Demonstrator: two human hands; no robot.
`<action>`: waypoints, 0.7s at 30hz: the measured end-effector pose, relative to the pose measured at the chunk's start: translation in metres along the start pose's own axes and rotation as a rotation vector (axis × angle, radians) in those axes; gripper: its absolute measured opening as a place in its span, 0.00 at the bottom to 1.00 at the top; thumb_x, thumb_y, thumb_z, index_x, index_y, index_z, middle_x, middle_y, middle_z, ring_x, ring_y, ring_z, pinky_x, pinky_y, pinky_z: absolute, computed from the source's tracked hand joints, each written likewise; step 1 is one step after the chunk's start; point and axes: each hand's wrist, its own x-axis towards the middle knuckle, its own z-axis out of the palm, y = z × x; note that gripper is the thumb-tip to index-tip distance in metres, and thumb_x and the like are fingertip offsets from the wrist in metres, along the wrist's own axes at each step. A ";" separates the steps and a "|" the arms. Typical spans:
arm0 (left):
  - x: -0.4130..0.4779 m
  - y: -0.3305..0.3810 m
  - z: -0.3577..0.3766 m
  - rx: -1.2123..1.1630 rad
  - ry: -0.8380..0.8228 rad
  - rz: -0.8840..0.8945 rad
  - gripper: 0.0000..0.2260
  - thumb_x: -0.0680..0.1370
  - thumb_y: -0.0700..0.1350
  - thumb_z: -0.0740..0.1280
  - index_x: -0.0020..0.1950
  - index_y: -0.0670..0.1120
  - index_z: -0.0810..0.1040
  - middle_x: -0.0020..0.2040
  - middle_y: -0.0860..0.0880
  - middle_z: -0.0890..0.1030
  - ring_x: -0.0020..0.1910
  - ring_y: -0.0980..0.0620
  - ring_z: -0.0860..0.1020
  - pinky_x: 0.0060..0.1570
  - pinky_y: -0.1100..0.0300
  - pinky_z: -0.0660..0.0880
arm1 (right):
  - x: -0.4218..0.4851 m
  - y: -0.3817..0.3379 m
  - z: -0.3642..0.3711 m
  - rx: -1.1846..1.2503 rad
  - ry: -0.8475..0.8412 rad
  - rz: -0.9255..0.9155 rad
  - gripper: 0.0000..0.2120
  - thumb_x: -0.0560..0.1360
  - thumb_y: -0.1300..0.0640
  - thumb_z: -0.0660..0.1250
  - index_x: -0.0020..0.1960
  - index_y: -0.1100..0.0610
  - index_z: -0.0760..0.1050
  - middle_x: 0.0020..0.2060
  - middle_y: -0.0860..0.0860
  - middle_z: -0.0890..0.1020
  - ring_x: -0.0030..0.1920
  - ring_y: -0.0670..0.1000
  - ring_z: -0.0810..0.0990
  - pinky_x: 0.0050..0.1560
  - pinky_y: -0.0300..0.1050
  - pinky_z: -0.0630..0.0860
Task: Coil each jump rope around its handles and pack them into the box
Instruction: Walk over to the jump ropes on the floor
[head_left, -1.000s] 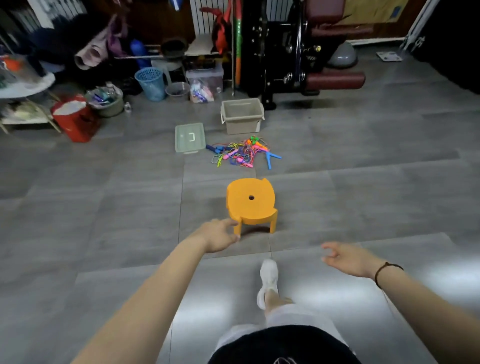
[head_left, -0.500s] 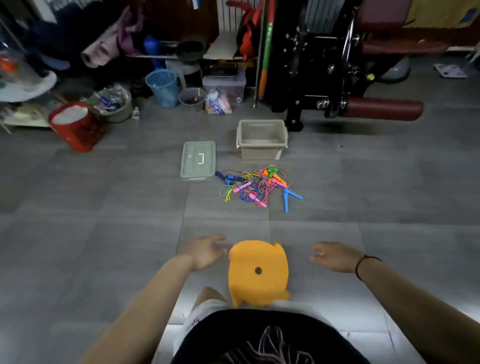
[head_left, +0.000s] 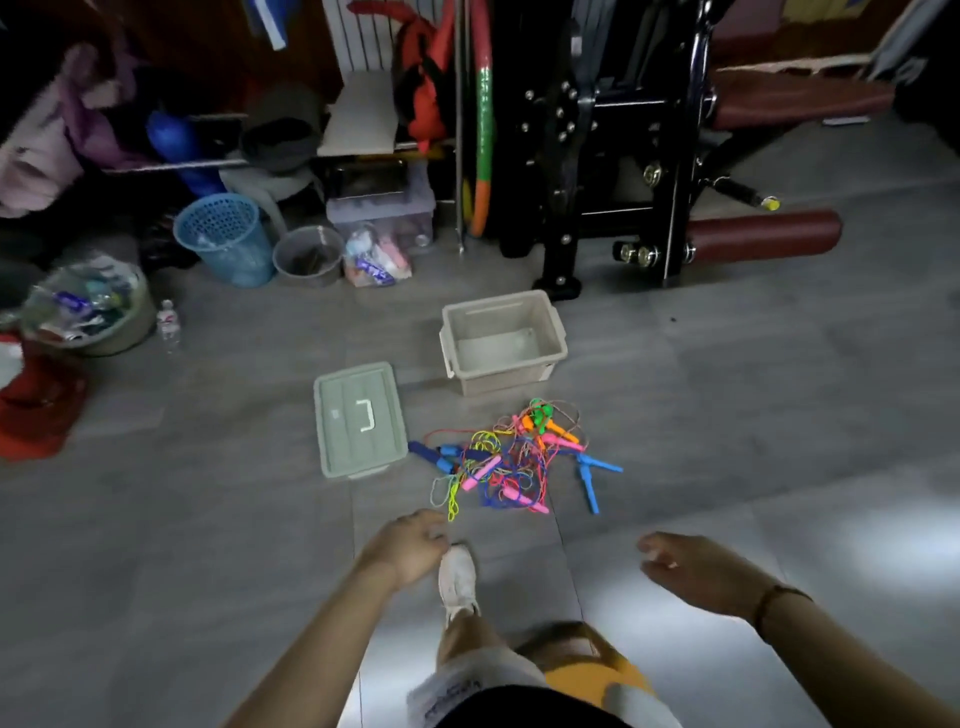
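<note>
Pile: jump ropes (head_left: 511, 457) tangled on the floor (head_left: 208, 519);
Behind: box (head_left: 503, 340), uncovered, near;
Left: lid (head_left: 358, 418) flat, just beside

Blue mesh basket (head_left: 221, 236) beside a grey bucket (head_left: 309, 257), small water bottle (head_left: 169, 325), black gym machine (head_left: 623, 130), orange stool (head_left: 592, 675)

No legible text anywhere. Print on the hem of the shorts (head_left: 451, 695), near edge: blurred, unreadable. Label on the small bottle (head_left: 169, 321), far left on the floor: too small. Printed bag (head_left: 375, 264) right of the grey bucket (head_left: 309, 255): colours only, no letters resolve.
</note>
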 end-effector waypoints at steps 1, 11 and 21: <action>0.016 0.006 -0.017 0.017 -0.014 0.012 0.18 0.79 0.47 0.62 0.69 0.50 0.72 0.68 0.48 0.74 0.65 0.49 0.73 0.62 0.64 0.68 | 0.008 -0.007 -0.010 0.027 0.009 0.036 0.18 0.79 0.49 0.59 0.68 0.50 0.70 0.61 0.51 0.78 0.61 0.51 0.76 0.58 0.39 0.69; 0.123 0.067 -0.110 0.129 -0.052 0.186 0.16 0.78 0.51 0.61 0.65 0.55 0.73 0.63 0.48 0.78 0.62 0.46 0.75 0.58 0.57 0.72 | 0.078 -0.050 -0.083 0.111 -0.007 0.171 0.17 0.79 0.48 0.60 0.66 0.50 0.71 0.61 0.50 0.78 0.59 0.50 0.77 0.57 0.37 0.69; 0.154 0.054 -0.089 0.003 -0.087 0.131 0.17 0.75 0.57 0.62 0.62 0.54 0.76 0.61 0.46 0.79 0.59 0.45 0.77 0.57 0.55 0.73 | 0.144 -0.068 -0.101 -0.056 -0.133 0.041 0.14 0.79 0.50 0.58 0.61 0.52 0.74 0.61 0.53 0.78 0.60 0.53 0.76 0.58 0.41 0.69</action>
